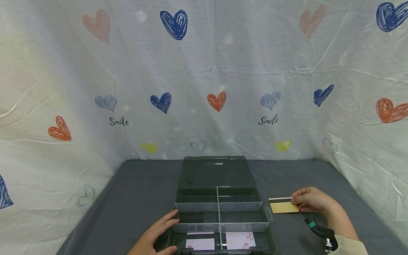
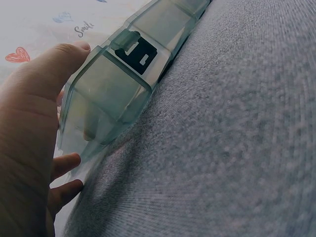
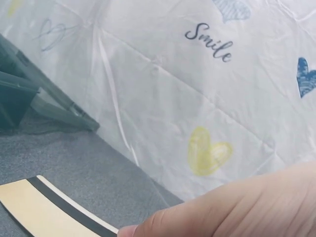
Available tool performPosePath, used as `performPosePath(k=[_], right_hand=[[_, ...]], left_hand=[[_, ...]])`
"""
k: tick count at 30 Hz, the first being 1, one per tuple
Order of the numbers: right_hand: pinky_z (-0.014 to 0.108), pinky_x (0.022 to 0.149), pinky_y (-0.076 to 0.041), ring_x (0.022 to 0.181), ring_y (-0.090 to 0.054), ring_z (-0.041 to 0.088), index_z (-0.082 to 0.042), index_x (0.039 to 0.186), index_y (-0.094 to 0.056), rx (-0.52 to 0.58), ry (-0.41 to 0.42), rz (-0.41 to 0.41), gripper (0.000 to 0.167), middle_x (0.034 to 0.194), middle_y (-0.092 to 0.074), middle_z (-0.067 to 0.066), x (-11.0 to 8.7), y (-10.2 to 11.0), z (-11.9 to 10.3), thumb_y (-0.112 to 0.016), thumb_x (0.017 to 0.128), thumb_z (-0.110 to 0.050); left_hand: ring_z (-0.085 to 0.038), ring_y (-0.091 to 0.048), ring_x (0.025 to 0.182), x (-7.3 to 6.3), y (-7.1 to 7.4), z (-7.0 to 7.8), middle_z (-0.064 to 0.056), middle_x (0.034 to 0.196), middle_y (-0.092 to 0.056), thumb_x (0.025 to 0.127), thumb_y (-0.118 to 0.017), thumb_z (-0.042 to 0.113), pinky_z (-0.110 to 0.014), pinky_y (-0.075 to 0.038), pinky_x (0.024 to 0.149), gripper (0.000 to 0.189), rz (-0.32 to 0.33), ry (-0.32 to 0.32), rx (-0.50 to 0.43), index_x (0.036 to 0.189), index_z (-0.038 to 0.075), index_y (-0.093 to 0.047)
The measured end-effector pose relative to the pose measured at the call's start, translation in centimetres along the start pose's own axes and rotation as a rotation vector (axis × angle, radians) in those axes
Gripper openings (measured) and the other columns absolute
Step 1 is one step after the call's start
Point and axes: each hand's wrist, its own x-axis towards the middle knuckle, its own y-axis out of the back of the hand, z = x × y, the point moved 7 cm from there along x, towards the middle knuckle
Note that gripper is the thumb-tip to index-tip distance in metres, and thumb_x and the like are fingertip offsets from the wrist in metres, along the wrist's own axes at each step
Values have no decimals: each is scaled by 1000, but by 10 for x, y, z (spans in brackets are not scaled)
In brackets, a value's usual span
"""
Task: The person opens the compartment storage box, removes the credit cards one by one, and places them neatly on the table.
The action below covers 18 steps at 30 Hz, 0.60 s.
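In the head view my right hand (image 1: pixel 313 201) pinches a gold card (image 1: pixel 283 207) with a dark stripe by its right end, over the table right of the box. The right wrist view shows the thumb on the slightly bowed card (image 3: pixel 42 205). My left hand (image 1: pixel 156 233) rests against the left side of a translucent green compartment box (image 1: pixel 271 241), fingers spread along the rim and thumb at the front corner. A white card (image 1: pixel 200 244) lies in the front-left compartment, a pale printed card (image 1: pixel 240 241) in the front-right one.
The box's lid (image 1: pixel 216 173) is raised at the back, and dark latches (image 2: pixel 136 53) line its front. Grey cloth (image 1: pixel 127 198) covers the table. A white curtain (image 1: pixel 216 71) with printed hearts hangs behind it and at both sides. A dark wristband (image 1: pixel 322 230) circles my right wrist.
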Motion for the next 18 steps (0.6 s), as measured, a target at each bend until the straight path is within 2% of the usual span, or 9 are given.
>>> performPosePath(k=[10,18], right_hand=[[34,68,-60,77,-70,19,14,112,-64,-64,12,10,29,88,-71,5,-2,0,-7,-70,95,-8],[43,76,-59,84,-70,23,16,116,-62,-114,16,18,36,95,-72,8,-6,2,-15,-69,97,-14]], left_hand=[[-9,-37,145,-1,0,0,-15,161,-39,94,-77,13,-40,-50,100,66,4,20,-5,153,11,-48],[-10,-38,145,-1,0,-1,-13,161,-39,94,-77,14,-41,-51,99,66,8,36,-4,153,12,-49]])
